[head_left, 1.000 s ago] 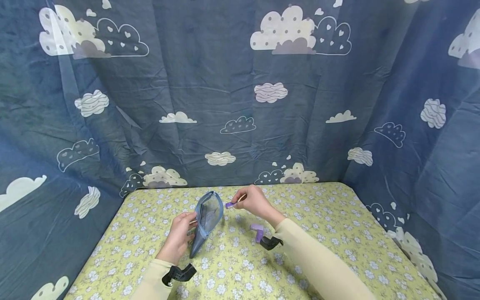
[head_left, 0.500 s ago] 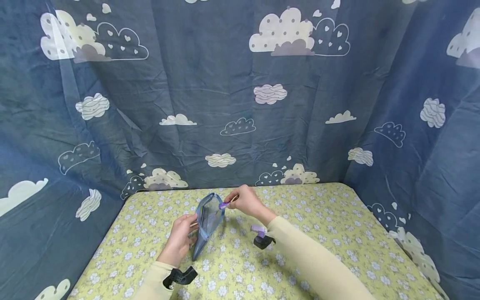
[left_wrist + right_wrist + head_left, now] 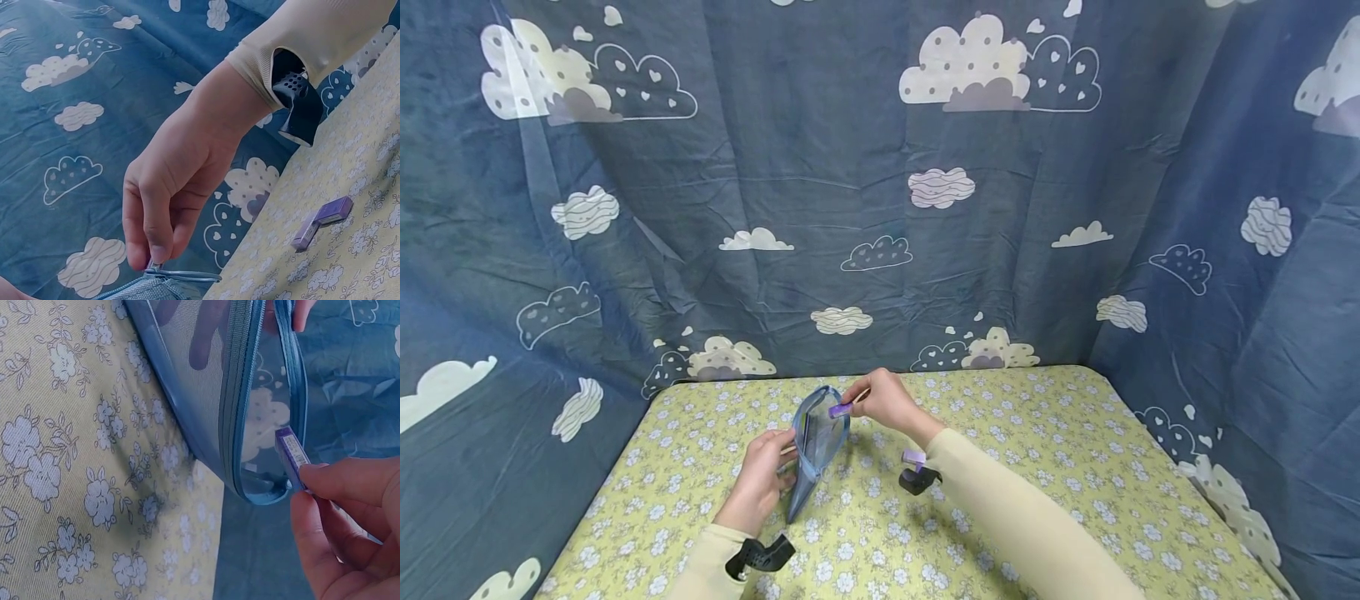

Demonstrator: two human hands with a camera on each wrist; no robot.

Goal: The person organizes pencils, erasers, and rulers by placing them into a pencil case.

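A blue mesh zipper pouch (image 3: 808,479) stands tilted on the table, its zipped mouth spread wide. My left hand (image 3: 758,477) grips the pouch's left edge, fingers behind and thumb at the rim; some of those fingers show through the mesh (image 3: 194,381) in the right wrist view. Between thumb and fingertips, my right hand (image 3: 889,400) pinches a small purple box (image 3: 291,456) with a barcode label. Its free end is within the pouch opening, beside the zipper rim. In the left wrist view, the right hand (image 3: 178,169) is above the pouch rim (image 3: 187,275).
Two more purple boxes, one (image 3: 304,234) touching the other (image 3: 335,210), lie on the yellow floral tablecloth (image 3: 1037,467) below the right forearm. A dark strap (image 3: 760,552) sits on each wrist. Blue cloud-print curtains (image 3: 880,208) surround the table's back and sides.
My right hand has moved left with the purple box, from outside the pouch's right rim into its opening. My left hand keeps its grip on the pouch, nearly still.
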